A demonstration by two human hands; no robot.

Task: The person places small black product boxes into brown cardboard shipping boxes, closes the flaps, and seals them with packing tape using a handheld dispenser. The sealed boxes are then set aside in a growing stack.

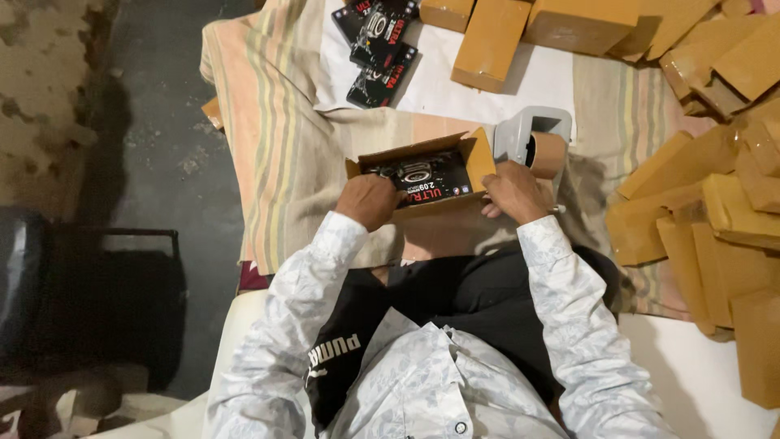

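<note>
A product box (429, 177) lies inside an open carton (479, 158) on the striped cloth (276, 146). A tape dispenser (536, 142) sits just right of it, loose product boxes (378, 49) behind, sealed cartons (707, 203) piled right.

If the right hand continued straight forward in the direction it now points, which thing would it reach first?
Most likely the tape dispenser with its brown roll. The right hand rests at the right end of the open cardboard box and points up and away from the person; the dispenser lies just beyond it, though depth is unclear.
</note>
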